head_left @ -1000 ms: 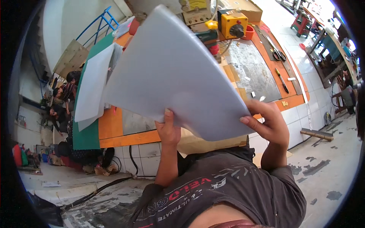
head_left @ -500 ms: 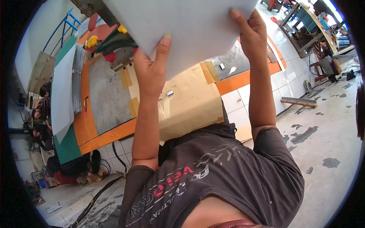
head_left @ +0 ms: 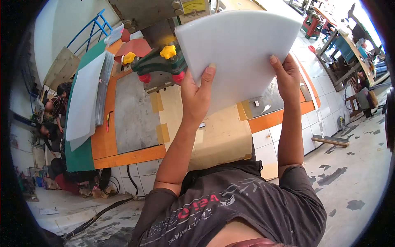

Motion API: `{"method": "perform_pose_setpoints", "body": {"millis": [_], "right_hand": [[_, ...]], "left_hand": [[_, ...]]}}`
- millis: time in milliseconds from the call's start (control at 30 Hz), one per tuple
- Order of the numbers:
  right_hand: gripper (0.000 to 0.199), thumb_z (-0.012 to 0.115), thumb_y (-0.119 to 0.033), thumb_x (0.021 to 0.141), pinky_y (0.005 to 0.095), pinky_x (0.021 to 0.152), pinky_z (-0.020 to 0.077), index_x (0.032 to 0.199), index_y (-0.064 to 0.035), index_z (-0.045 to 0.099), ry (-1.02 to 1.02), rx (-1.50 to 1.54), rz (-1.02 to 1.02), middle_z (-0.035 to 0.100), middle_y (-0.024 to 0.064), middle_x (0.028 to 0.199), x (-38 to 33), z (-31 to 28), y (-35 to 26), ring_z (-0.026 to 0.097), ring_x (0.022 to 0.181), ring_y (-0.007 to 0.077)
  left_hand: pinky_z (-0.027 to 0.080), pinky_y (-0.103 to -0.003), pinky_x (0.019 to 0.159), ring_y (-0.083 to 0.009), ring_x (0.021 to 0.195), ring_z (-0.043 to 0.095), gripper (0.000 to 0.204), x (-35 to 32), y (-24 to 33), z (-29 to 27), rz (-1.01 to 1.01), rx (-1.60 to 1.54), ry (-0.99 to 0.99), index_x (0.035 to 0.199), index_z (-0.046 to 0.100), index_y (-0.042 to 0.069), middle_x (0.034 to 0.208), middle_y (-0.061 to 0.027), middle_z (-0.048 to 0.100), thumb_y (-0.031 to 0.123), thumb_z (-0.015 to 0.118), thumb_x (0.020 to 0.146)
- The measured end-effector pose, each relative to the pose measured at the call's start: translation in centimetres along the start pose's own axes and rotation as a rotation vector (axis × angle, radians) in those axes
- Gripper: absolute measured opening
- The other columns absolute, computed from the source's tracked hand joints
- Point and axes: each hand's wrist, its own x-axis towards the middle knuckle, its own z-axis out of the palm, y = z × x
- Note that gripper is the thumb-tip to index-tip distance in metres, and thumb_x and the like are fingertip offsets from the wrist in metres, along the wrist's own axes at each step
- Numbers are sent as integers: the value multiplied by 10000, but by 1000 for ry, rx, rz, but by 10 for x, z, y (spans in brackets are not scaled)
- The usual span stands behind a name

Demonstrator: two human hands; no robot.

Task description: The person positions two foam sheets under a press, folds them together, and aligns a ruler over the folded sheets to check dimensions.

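Observation:
A translucent white plastic-looking sheet (head_left: 242, 49) is held up in front of me, its far edge bowed. My left hand (head_left: 196, 96) grips the left edge, thumb on the upper face and fingers hidden beneath. Along the right edge, my right hand (head_left: 286, 78) pinches it the same way. Below the sheet lies brown cardboard (head_left: 222, 142), taped to the orange-edged table (head_left: 127, 155). Just left of the sheet stands a machine's green metal bracket (head_left: 158, 61), with yellow knobs and red feet. A small light-coloured block (head_left: 202, 125) rests on the cardboard by my left forearm.
At the left, a stack of similar white sheets (head_left: 87, 94) lies on a green board (head_left: 80, 158). A yellow-faced gauge (head_left: 193, 7) tops the machine. People (head_left: 57, 107) sit at far left. A metal-topped bar (head_left: 330, 140) lies on the floor at right.
The view has shifted, so the machine and the sheet's far edge show more fully. Both hands and the sheet now appear lower and farther right, with the same grip.

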Motion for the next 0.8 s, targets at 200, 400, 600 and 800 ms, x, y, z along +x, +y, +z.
{"method": "perform_pose_setpoints", "body": {"millis": [200, 400, 600, 800], "right_hand": [[445, 746, -299, 981, 363, 1026, 474, 1265, 32, 661, 28, 1, -22, 724, 113, 1156, -3, -2, 11, 658, 1112, 196], [421, 730, -282, 995, 353, 1019, 468, 1266, 33, 661, 12, 19, -21, 722, 102, 1146, -6, -2, 11, 652, 1102, 188], [427, 729, -280, 997, 347, 1008, 472, 1265, 44, 652, 61, 15, -11, 716, 108, 1153, -9, 0, 9, 647, 1094, 184], [416, 729, -279, 998, 333, 982, 495, 1247, 45, 653, -22, -27, -34, 718, 95, 1139, -11, 0, 12, 653, 1074, 169]], "left_hand": [[494, -294, 924, -122, 1011, 624, 384, -3, -7, -6, 53, -8, -60, 1232, 633, -24, 1108, -58, 709, 315, 656, 1054], [496, -301, 920, -127, 1001, 626, 435, -7, -4, -7, 36, 5, -69, 1240, 625, -28, 1097, -63, 709, 357, 665, 1044], [499, -298, 917, -113, 1001, 619, 420, -2, -7, 1, 51, -59, -38, 1216, 651, -26, 1100, -60, 713, 357, 662, 1046], [481, -284, 931, -102, 1032, 601, 353, -1, -1, -2, 22, -70, -17, 1168, 694, -31, 1109, -32, 705, 299, 672, 1046]]}}
